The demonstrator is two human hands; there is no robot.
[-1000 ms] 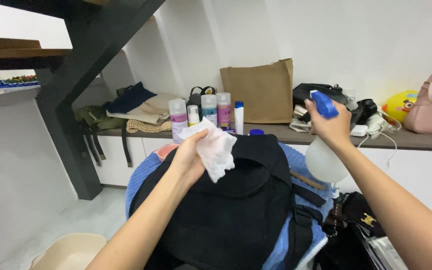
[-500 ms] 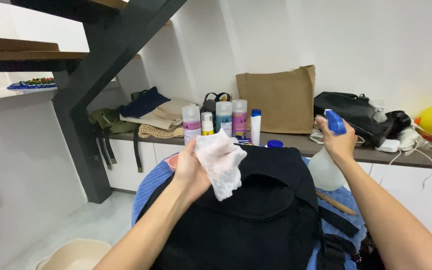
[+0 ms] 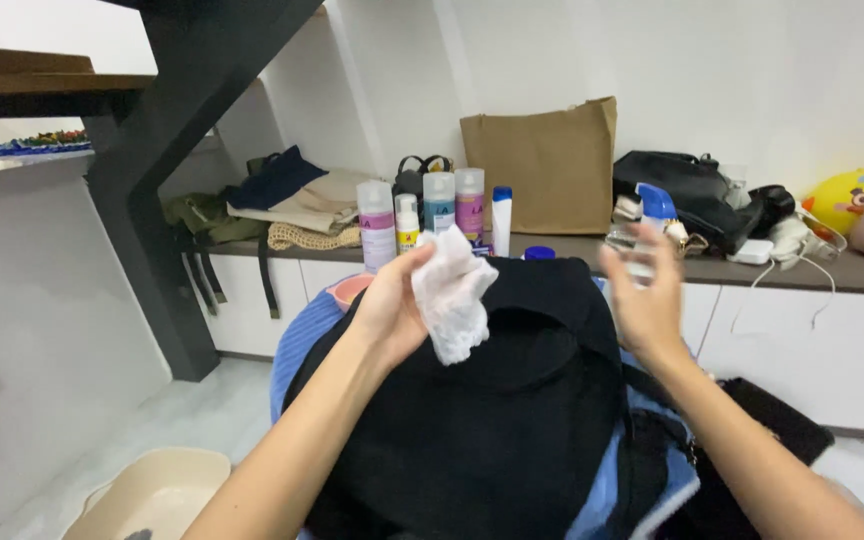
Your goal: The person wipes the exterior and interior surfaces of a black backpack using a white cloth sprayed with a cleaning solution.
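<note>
Head view, looking down: a black backpack [image 3: 492, 420] fills the lower middle, lying on a blue striped cover [image 3: 304, 340] that shows at its left edge. Behind the backpack runs a long dark counter [image 3: 852, 272] on white cabinets; on it, straight beyond the backpack's top, stands a brown paper bag [image 3: 542, 165], with a black handbag [image 3: 687, 190] to that bag's right. Left of the backpack, low on the floor, sits a beige basin [image 3: 152, 490]. The left hand [image 3: 392, 310] hovers over the backpack's upper left, fingers closed around a crumpled white cloth [image 3: 452, 295] that hangs above the black fabric. The right hand [image 3: 642, 300] is raised over the backpack's upper right, fingers spread and blurred, gripping nothing. Just beyond that hand, on the counter, stands a clear spray bottle with a blue trigger head [image 3: 652, 215]. A cluster of small pump bottles [image 3: 427, 210] stands on the counter behind the cloth.
</note>
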